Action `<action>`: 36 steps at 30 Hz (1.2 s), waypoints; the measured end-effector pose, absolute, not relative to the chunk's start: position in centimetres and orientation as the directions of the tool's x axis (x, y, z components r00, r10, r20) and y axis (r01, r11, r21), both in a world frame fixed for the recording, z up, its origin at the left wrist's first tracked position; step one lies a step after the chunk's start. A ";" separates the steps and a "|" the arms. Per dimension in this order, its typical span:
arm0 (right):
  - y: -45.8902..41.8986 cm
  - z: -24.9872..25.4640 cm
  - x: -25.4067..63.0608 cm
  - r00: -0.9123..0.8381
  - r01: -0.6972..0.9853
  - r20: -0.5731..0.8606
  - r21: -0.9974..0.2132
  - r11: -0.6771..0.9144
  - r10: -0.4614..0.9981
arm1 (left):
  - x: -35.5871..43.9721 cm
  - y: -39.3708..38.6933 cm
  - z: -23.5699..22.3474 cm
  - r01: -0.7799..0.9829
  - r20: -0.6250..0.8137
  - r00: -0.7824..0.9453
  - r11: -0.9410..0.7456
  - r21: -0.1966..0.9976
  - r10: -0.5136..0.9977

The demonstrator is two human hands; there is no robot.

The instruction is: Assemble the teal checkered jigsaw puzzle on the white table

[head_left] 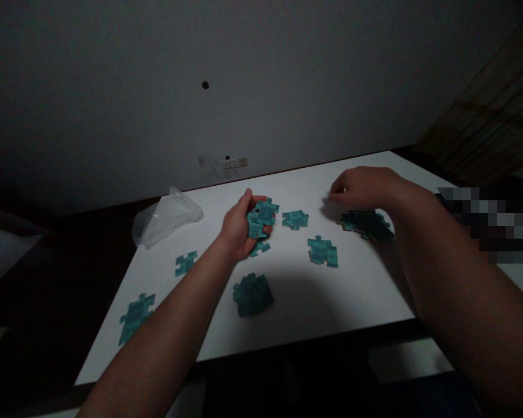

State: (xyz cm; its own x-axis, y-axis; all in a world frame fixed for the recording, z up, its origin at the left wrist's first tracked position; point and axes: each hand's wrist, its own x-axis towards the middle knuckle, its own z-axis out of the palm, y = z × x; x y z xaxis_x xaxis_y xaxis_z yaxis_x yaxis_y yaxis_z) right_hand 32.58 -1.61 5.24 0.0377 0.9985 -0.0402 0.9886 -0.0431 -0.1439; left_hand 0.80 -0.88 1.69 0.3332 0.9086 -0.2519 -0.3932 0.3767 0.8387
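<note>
My left hand (237,223) is closed around a few teal jigsaw puzzle pieces (264,213), palm turned up above the table. Just beneath it, another teal piece (260,249) lies partly covered. My right hand (359,187) hangs over the right side of the table with fingers curled together; whatever they may pinch is hidden. Under that wrist is a stack of darker puzzle pieces (368,224). Between the hands lie a single piece (295,219) and some joined pieces (322,252).
A heap of teal pieces (251,294) sits near the front edge of the white table (296,325). On the left are a loose piece (185,263), a joined section (136,316) partly behind my forearm, and a clear plastic bag (169,217). A wall with a socket (234,164) stands behind.
</note>
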 end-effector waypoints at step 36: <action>-3.3 2.4 22.1 -0.571 0.502 0.552 -0.352 0.790 0.608 | 0.1 -1.2 2.1 -0.499 -0.242 0.425 0.448 0.742 0.873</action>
